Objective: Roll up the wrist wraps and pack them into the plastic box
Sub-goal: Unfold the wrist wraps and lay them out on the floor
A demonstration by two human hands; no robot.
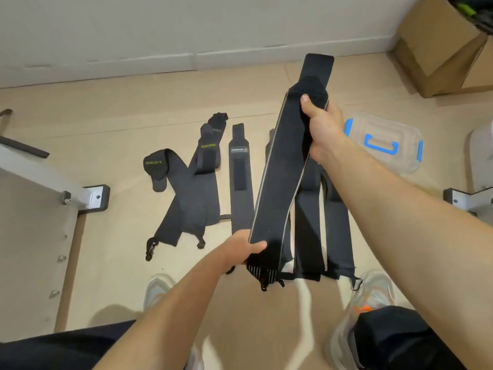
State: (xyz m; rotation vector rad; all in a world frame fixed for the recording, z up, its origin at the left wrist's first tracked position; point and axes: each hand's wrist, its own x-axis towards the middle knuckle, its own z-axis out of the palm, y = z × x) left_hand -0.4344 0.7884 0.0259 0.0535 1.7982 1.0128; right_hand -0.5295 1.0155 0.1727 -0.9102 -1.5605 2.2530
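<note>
Wrist wrap, black with pale edge trim, is held stretched out flat above the floor, unrolled, running from low centre up toward the wall. Left hand is closed on its near end, thumb on top, fringe and loop dangling below the grip. Right hand is clamped on the far part, thumb pressed onto the top face, with the narrower tab end sticking out past the fingers. Both forearms are bare and extended forward, right one reaching further out.

More wraps lie flat on the floor: two crossed ones marked XUEYING at left, a straight single wrap beside them, and another dark pair partly hidden under the held wrap and right forearm.

Floor is beige, meeting a white wall with a skirting board. Grey metal frame foot at left, a similar one at the right edge. Cardboard box top right; contents unclear.

Plastic box, clear with blue latches and handle, sits on the floor right of the right hand, lid on. Contents cannot be told. Light sneakers show at the bottom.
</note>
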